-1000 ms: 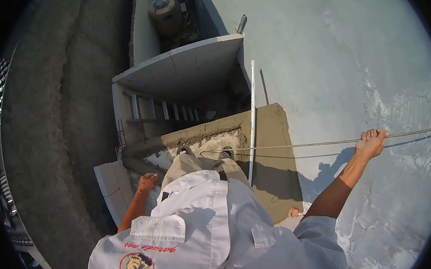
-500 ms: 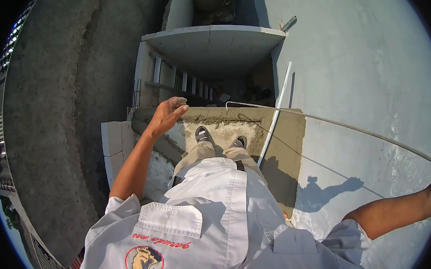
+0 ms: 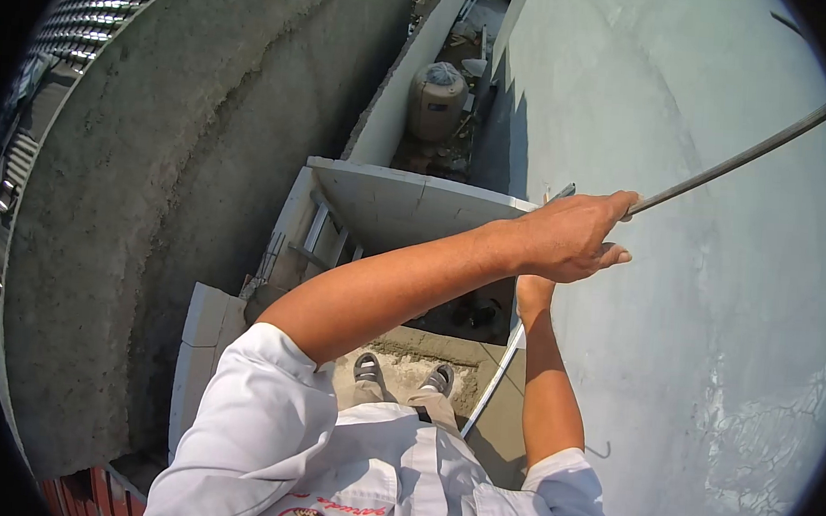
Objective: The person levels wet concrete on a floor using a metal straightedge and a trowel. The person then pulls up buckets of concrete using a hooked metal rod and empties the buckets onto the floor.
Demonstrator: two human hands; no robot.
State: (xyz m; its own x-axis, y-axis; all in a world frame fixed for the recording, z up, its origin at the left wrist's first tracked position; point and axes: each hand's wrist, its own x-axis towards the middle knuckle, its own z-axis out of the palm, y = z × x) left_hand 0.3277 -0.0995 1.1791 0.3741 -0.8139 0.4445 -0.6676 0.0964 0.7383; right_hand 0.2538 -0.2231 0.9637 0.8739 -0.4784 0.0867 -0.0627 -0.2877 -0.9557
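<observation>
My left hand reaches across to the right and closes on a thin metal rod, its thumb apart from the rod. The rod slants up to the right in front of the pale wall. My right hand is just below and behind the left one. It looks closed in line with the rod, but its fingers are mostly hidden. A long light metal bar leans beside my right foot, its upper end passing close behind my right hand.
My feet stand on a rough mortar ledge. Beyond it drops a deep opening with a ladder, bounded by a white block wall. A tank stands farther down. A grey wall rises left, a smooth pale wall right.
My left hand has swung from the left over to the rod. My right hand has come inward from the far right edge. The rod now slants upward, and the view has tilted up.
</observation>
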